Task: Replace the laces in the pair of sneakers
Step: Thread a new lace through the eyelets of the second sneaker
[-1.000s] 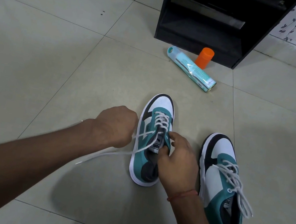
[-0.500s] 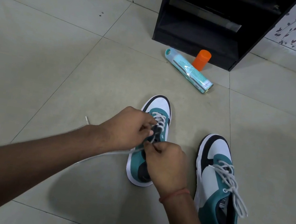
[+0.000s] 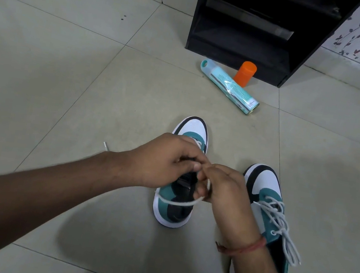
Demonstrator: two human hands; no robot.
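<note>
Two teal, white and black sneakers stand on the tiled floor, toes pointing away from me. Over the left sneaker (image 3: 193, 127) my left hand (image 3: 164, 159) and my right hand (image 3: 224, 194) meet above the tongue, both pinching its white lace (image 3: 178, 202). One strand loops across the shoe's opening; a lace tip (image 3: 105, 146) pokes out behind my left forearm. Most of the eyelets are hidden under my hands. The right sneaker (image 3: 265, 186) lies apart at the right, its white lace (image 3: 278, 221) loosely threaded with ends trailing.
A teal tube-shaped package (image 3: 228, 86) lies on the floor ahead, with an orange bottle (image 3: 244, 73) standing behind it. A black shelf unit (image 3: 261, 24) stands against the far wall. Patterned wallpaper shows at the top right.
My left hand has come in from the left side of the sneaker to meet my right hand over the tongue. The lace once stretched out to the left now loops across the shoe.
</note>
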